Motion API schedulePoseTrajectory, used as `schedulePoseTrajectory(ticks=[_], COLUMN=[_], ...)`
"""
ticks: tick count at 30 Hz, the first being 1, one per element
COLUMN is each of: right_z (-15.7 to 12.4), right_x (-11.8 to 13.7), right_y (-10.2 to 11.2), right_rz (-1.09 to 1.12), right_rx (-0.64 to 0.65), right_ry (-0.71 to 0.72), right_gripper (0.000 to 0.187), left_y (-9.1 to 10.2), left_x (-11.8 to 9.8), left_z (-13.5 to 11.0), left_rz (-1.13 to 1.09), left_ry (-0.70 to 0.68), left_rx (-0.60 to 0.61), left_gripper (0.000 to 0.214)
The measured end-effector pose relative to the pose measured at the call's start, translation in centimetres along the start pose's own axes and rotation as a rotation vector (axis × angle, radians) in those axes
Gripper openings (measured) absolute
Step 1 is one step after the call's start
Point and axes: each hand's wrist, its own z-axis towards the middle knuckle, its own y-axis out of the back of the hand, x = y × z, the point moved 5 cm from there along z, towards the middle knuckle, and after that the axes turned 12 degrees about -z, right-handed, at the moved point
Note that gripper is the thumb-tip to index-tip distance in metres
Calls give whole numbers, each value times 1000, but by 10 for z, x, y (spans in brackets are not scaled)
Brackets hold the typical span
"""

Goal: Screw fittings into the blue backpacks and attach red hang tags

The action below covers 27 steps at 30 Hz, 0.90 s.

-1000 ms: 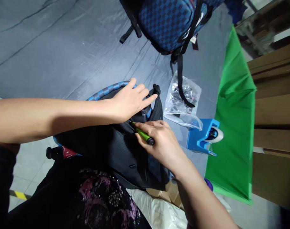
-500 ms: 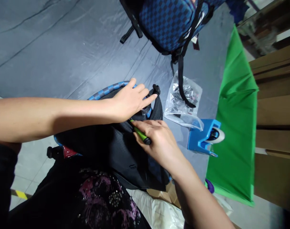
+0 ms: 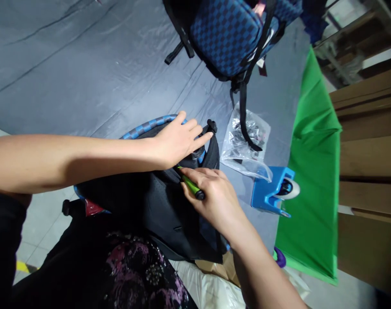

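Observation:
A black backpack [image 3: 163, 210] with blue-checked edging lies at the table's near edge, against my lap. Across its upper part rests my left hand [image 3: 178, 141], fingers stretched out and slightly apart, pressing on the fabric near a black strap. Just below it, my right hand [image 3: 216, 195] is closed around a slim green tool with a black end [image 3: 191, 186]. The tool's far tip meets the backpack beside my left wrist and is hidden there, so I cannot tell its exact kind.
Another blue-checked backpack [image 3: 226, 36] lies farther up the grey-covered table [image 3: 70, 86]. A clear plastic bag [image 3: 243, 141] and a blue tape dispenser [image 3: 268, 189] sit to the right. Green cloth [image 3: 314, 184] hangs over the right edge, beside stacked cardboard boxes [image 3: 371, 159].
The whole view has shifted slightly, so the table things appear a little lower. Both hands keep nearly the same place on the backpack, the green tool still held in my right hand.

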Motion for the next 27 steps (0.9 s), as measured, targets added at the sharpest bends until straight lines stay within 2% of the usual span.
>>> schedulePoseTrajectory(ticks=[8, 10, 12, 16, 19, 24, 27], right_z=[-1, -4, -7, -11, -10, -6, -5], right_x=[1, 0, 1, 6, 18, 40, 41], right_y=[-7, -8, -9, -11, -11, -13, -15], right_rz=[100, 102, 154, 271, 315, 353, 307], right_rx=[-78, -74, -123, -260, -305, -268, -283], right_ry=[-35, -56, -65, -97, -67, 21, 4], right_gripper=[28, 26, 26, 28, 28, 30, 30], left_y=[1, 5, 13, 30, 36, 31, 26], left_x=[-2, 0, 7, 30, 35, 28, 28], left_z=[-2, -3, -6, -21, -38, -59, -64], left_rz=[29, 32, 44, 19, 17, 174, 166], left_ry=[-7, -28, -28, 135, 237, 418, 426], left_rx=[8, 15, 57, 173, 200, 229, 252], left_gripper=[65, 69, 83, 116, 129, 133, 128])
